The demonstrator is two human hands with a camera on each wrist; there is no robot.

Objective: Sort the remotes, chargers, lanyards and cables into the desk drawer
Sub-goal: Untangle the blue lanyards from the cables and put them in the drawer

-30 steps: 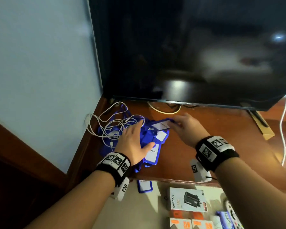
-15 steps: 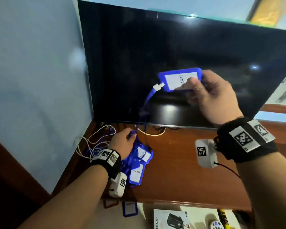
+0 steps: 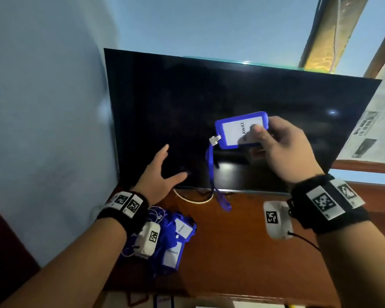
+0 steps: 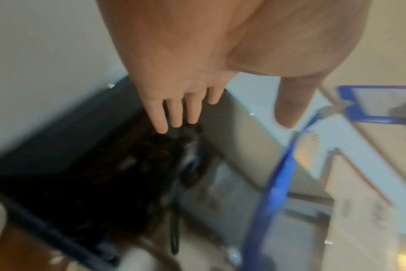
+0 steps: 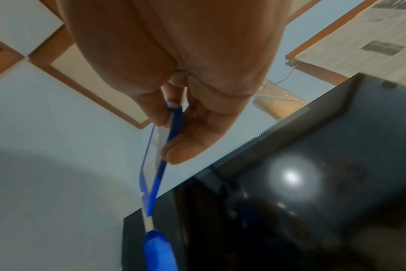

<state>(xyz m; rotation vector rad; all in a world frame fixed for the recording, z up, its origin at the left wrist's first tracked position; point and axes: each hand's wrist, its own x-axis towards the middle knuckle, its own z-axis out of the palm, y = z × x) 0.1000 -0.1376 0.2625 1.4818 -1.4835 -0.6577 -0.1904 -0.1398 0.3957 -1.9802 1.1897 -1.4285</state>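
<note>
Right hand point(image 3: 282, 150) raised before dark TV screen point(image 3: 253, 96), thumb and fingers pinching blue badge holder point(image 3: 240, 130) by its right end; white card inside. Blue lanyard strap point(image 3: 211, 174) hangs from holder's clip toward 6 o'clock, loop end just above wooden desk point(image 3: 242, 241), free of pile. Left hand point(image 3: 160, 176) empty, at 9 o'clock of strap, fingers straight and spread wide. Pile of blue lanyards point(image 3: 176, 241) with white cables point(image 3: 156, 213) on desk at 7 o'clock of held holder, under left wrist.

Blue badge holder point(image 3: 241, 130) with white card (blue strap point(image 3: 211, 172) too), black screen point(image 3: 231, 107), reddish-brown desk point(image 3: 242, 252).
</note>
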